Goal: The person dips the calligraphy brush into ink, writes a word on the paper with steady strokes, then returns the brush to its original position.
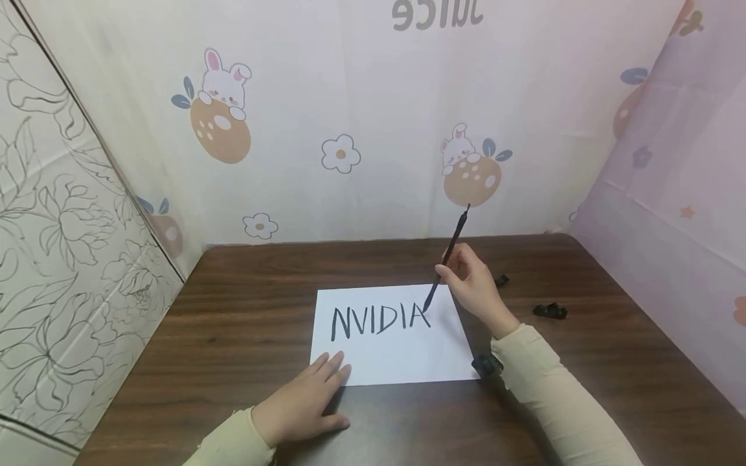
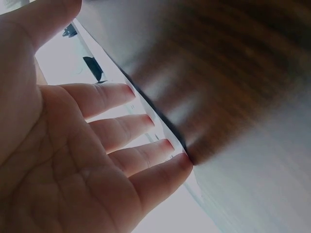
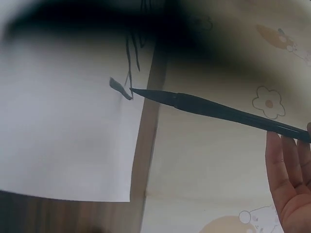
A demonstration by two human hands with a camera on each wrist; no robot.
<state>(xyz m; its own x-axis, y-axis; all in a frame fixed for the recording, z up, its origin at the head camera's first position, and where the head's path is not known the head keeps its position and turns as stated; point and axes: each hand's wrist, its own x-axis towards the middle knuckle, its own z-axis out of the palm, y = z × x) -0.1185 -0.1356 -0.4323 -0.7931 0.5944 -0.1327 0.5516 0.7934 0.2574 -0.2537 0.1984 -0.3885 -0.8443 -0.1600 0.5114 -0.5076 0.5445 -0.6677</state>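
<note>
A white sheet of paper (image 1: 402, 359) lies on the table, with "NVIDIA" in black strokes across its upper half. My right hand (image 1: 473, 285) pinches a black writing brush (image 1: 452, 246) by its handle, tilted, with its tip at the last letter A. In the right wrist view the brush (image 3: 204, 106) has a pointed dark tip beside a black stroke, and my fingers (image 3: 277, 165) are on the handle. The left hand (image 1: 305, 398) rests on the paper's lower left corner, fingers spread. In the left wrist view its palm (image 2: 73, 165) and straight fingers show.
Small black objects (image 1: 550, 311) lie on the brown table (image 1: 233, 336) to the right, one partly behind my right hand. A black device (image 1: 486, 365) is at the right wrist, over the paper's corner. A printed curtain (image 1: 350, 84) hangs behind the table, with patterned panels at both sides.
</note>
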